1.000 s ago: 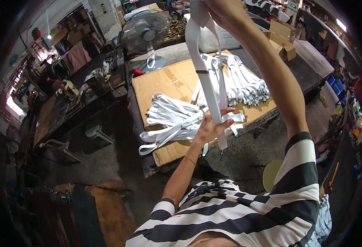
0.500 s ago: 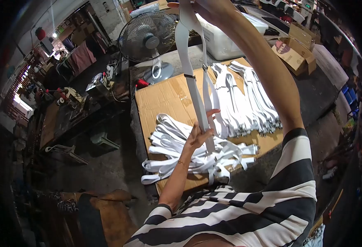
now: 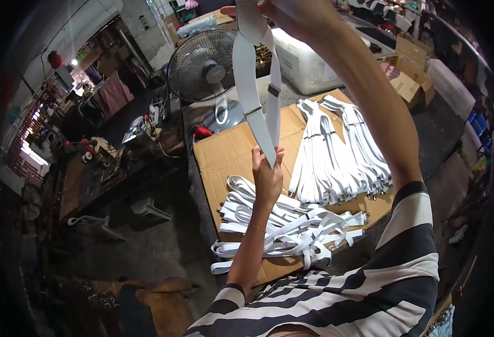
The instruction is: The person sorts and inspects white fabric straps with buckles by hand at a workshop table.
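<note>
Left hand (image 3: 268,178) has the low end of a white strap (image 3: 248,73) pinched between thumb and fingers, arm out ahead of the body. Right hand (image 3: 294,19), well above it, grips the strap's top; its fingertips run out of my view, so exact finger placing I can't tell. Strap hangs between the two hands, its two bands spread up top and meeting at the left hand. Partway up, each band has a slider (image 3: 252,113), and from where I stand they don't look level, though the slant may mislead. To do this well, I'd say: pull evenly from both ends, keep the bands flat and untwisted, match sliders by eye, and hold the low end clear of what lies under it. Just below the left hand, a loose heap (image 3: 306,224) of like straps; to its right, neat rows (image 3: 325,163), all on cardboard (image 3: 224,151). Beyond the left hand, a fan (image 3: 202,67) with something red (image 3: 202,131) by its base. Past the right forearm, a pale tub (image 3: 303,64), then an open carton (image 3: 412,81).
</note>
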The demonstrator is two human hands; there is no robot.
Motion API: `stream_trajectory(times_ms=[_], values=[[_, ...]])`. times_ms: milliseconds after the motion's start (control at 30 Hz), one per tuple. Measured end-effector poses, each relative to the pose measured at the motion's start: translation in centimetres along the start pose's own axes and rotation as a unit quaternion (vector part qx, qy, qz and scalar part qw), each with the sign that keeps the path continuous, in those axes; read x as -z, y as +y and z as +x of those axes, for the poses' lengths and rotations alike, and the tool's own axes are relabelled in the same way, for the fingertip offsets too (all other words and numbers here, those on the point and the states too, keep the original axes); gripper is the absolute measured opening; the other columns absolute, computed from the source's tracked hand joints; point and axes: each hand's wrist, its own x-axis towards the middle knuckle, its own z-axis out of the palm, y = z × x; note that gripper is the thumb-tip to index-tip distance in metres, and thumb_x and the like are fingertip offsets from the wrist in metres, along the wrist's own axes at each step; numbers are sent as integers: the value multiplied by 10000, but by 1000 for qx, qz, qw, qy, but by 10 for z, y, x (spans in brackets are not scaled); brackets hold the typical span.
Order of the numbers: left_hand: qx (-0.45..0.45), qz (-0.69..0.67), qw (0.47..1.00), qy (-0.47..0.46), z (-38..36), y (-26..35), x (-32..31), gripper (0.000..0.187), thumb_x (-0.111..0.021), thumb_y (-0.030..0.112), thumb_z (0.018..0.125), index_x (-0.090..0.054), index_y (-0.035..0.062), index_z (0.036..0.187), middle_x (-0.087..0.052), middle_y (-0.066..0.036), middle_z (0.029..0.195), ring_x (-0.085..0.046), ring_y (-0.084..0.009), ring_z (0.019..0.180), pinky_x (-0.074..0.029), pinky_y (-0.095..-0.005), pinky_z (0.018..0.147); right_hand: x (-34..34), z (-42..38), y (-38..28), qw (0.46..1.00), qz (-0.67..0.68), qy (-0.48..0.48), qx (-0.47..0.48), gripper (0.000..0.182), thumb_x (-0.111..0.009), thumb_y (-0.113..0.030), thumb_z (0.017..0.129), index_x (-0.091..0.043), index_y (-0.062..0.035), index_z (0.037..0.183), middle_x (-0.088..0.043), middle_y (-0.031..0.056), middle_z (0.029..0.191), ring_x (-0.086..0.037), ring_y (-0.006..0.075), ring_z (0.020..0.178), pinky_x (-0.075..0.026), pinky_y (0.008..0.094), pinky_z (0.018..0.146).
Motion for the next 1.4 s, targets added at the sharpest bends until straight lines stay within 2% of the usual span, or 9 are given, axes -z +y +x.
stream_trajectory(times_ms=[67, 167, 233, 633, 700, 900, 1067, 1133, 1400], values=[[16, 153, 988, 9, -6, 16, 8, 213, -580, 156, 893, -640, -1, 1024, -477, -170, 1113, -472, -314, 1074, -393, -407, 915, -1, 15, 19, 999, 1, -24, 29, 227, -488, -238, 928, -587, -43, 987, -572, 83, 961, -548, 152, 815, -441, 297, 721], [-70, 195, 972, 109, -18, 21, 12, 240, -606, 184, 870, -643, 25, 1045, -421, -186, 1165, -364, -362, 1121, -315, -465, 948, -18, 24, 11, 787, -438, -54, 431, 192, -481, -182, 923, -596, -32, 958, -576, 65, 907, -544, 130, 776, -438, 267, 666], [-72, 208, 970, 108, -27, 25, 25, 221, -620, 183, 858, -660, 49, 1029, -371, -201, 1201, -361, -365, 1089, -319, -487, 907, -47, 6, -3, 998, 14, -32, 51, 173, -489, -150, 905, -603, -20, 916, -581, 38, 828, -537, 111, 731, -436, 261, 636], [-84, 106, 986, 94, -62, 32, 75, 229, -557, 158, 894, -631, -55, 850, -500, -140, 893, -529, -327, 792, -436, -404, 722, -97, -13, -26, 990, -59, -39, 120, 181, -544, -148, 821, -622, -6, 743, -561, 26, 657, -519, 102, 606, -398, 280, 513], [61, -25, 998, -12, -66, 42, 80, 269, -548, 182, 907, -618, -61, 999, -570, -198, 1045, -580, -324, 924, -454, -380, 801, -100, -12, -22, 994, -24, -29, 104, 193, -545, -159, 825, -624, -4, 742, -565, 31, 652, -515, 110, 581, -394, 278, 500], [-54, 30, 998, -33, -81, 36, 62, 381, -478, 217, 934, -524, -26, 1223, -576, -248, 1124, -583, -361, 998, -449, -381, 868, -120, -19, -26, 993, -74, 80, 34, 237, -525, -184, 852, -621, 4, 744, -569, 40, 629, -523, 132, 550, -398, 288, 476], [94, -69, 988, -103, -89, 48, 66, 416, -465, 236, 935, -490, -30, 1253, -537, -273, 1203, -470, -385, 1194, -400, -377, 964, -121, -29, -41, 995, -60, 83, -16, 229, -584, -185, 819, -624, -1, 688, -554, 34, 590, -520, 130, 543, -392, 292, 466], [-100, 46, 994, -16, -89, 35, 59, 388, -501, 153, 918, -481, -91, 1219, -572, -273, 1121, -592, -394, 967, -473, -385, 840, -117, -23, -31, 999, -22, 47, 11, 221, -590, -174, 807, -622, -2, 673, -552, 36, 583, -517, 131, 537, -390, 295, 460], [-24, -131, 990, 49, -132, 67, 69, 211, -565, 132, 873, -603, -71, 829, -496, -187, 973, -544, -282, 891, -458, -379, 755, -117, -20, -20, 990, -86, 100, 44, 190, -555, -124, 778, -622, 16, 669, -563, 48, 590, -516, 124, 536, -389, 306, 453]])
